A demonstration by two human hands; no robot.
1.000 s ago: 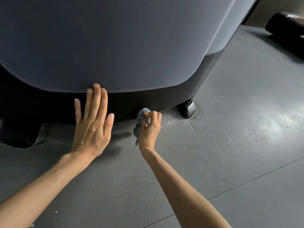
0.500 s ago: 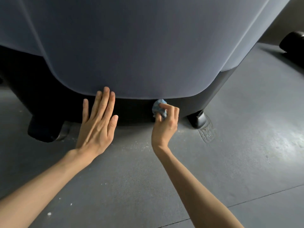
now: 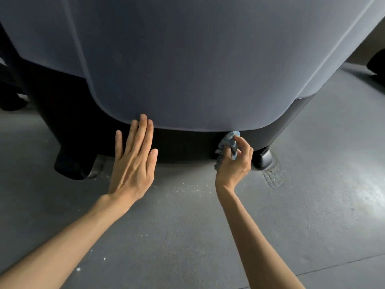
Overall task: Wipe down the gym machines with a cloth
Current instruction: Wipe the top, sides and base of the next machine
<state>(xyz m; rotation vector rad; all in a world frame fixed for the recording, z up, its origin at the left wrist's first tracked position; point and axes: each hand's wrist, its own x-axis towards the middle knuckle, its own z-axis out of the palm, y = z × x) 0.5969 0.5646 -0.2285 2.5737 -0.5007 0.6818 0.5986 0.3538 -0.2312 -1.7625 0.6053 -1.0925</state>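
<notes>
A gym machine with a large grey-blue shroud and a black lower base fills the upper view. My left hand lies flat with straight fingers against the base, fingertips reaching the shroud's lower edge. My right hand grips a crumpled blue cloth and holds it against the black base just under the shroud's rim, near the right corner.
The machine stands on black feet, one at the left and one at the right. Grey floor with dust specks and a shoe print lies below. Dark equipment shows at the far right edge.
My right hand with the cloth has slid rightward along the base toward the right foot. My left hand stays flat on the base. The view has shifted left, showing more of the machine.
</notes>
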